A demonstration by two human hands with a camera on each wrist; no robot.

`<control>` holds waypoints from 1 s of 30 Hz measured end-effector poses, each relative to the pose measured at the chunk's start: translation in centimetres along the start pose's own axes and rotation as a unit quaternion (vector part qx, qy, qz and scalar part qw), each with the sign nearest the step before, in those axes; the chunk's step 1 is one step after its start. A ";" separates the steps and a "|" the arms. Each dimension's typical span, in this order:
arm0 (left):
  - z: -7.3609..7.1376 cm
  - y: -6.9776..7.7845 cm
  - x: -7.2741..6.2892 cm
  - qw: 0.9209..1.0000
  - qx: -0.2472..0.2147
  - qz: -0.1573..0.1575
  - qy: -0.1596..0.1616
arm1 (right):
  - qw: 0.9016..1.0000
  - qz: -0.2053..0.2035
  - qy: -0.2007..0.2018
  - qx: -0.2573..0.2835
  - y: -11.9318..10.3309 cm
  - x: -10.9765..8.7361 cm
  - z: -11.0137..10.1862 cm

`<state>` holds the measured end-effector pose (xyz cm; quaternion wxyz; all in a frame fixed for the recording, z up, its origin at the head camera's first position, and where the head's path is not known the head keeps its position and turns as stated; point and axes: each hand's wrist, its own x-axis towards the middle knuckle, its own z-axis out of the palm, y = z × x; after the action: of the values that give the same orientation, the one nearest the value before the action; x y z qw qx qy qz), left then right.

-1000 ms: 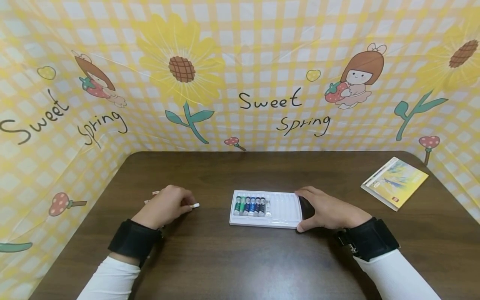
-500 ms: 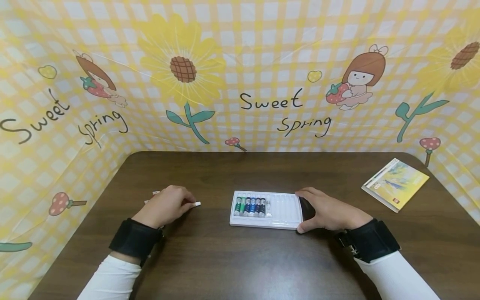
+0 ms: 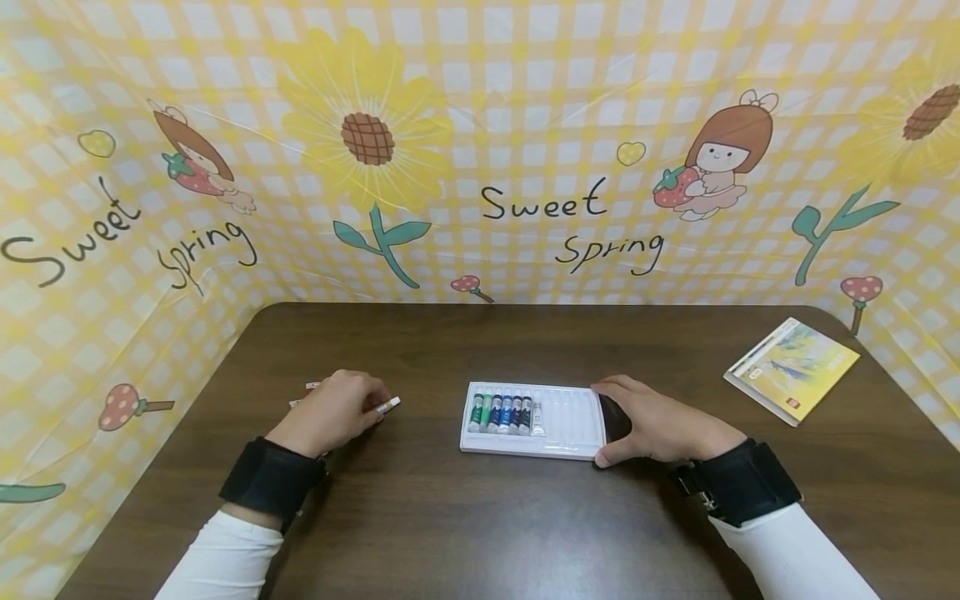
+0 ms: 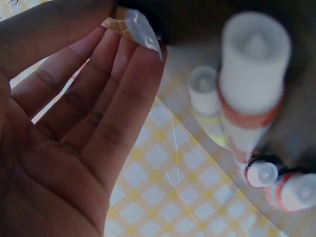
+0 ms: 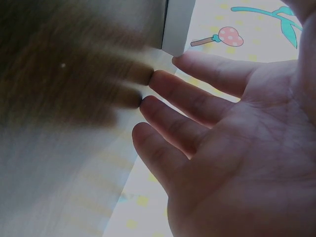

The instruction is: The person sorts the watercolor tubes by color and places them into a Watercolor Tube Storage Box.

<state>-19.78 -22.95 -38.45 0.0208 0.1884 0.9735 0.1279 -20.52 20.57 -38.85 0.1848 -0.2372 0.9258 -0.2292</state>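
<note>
My left hand (image 3: 337,408) pinches a small paint tube (image 3: 389,405) between thumb and fingertips, its white cap pointing right and away. Its flat, ochre-and-white crimped end (image 4: 136,27) shows in the left wrist view. Beside that hand, several white-capped paint tubes (image 4: 254,64) lie on the table, mostly hidden by it in the head view. My right hand (image 3: 652,421) holds the right end of a white plastic tray (image 3: 525,454), thumb at the near corner and index finger at the far one. Green, blue and dark paint tubes (image 3: 498,414) fill the tray's left slots, followed by a whitish tube.
A flat yellow printed box (image 3: 791,371) lies at the back right of the dark wooden table (image 3: 480,533). Yellow checked cloth (image 3: 525,100) hangs behind the table and at its sides.
The tube in my left hand has turned, its cap swinging up and away from me. My right hand and the tray have stayed in place.
</note>
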 end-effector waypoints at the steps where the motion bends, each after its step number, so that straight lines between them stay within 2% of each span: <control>1: 0.0 0.0 0.0 1.000 0.002 0.000 0.001 | 1.000 0.000 0.001 0.001 0.0 0.0 0.0; 13: 0.3 0.1 -0.1 1.000 0.010 0.013 0.020 | 1.000 -0.001 0.002 -0.002 -0.2 -0.1 0.0; 21: 0.5 0.4 0.1 0.999 -0.010 0.017 0.029 | 1.000 0.003 0.002 -0.003 -0.2 -0.2 0.0; 26: 0.4 1.4 0.2 0.998 -0.017 0.009 0.060 | 1.000 0.005 0.002 0.000 -0.2 -0.1 0.0; 30: 0.4 3.2 0.8 0.997 -0.032 -0.001 0.076 | 1.000 0.006 0.001 0.000 -0.1 -0.1 0.0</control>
<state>-19.31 -19.72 -38.01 -0.0477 0.1765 0.9679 0.1728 -20.41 20.54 -38.74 0.1851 -0.2314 0.9275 -0.2280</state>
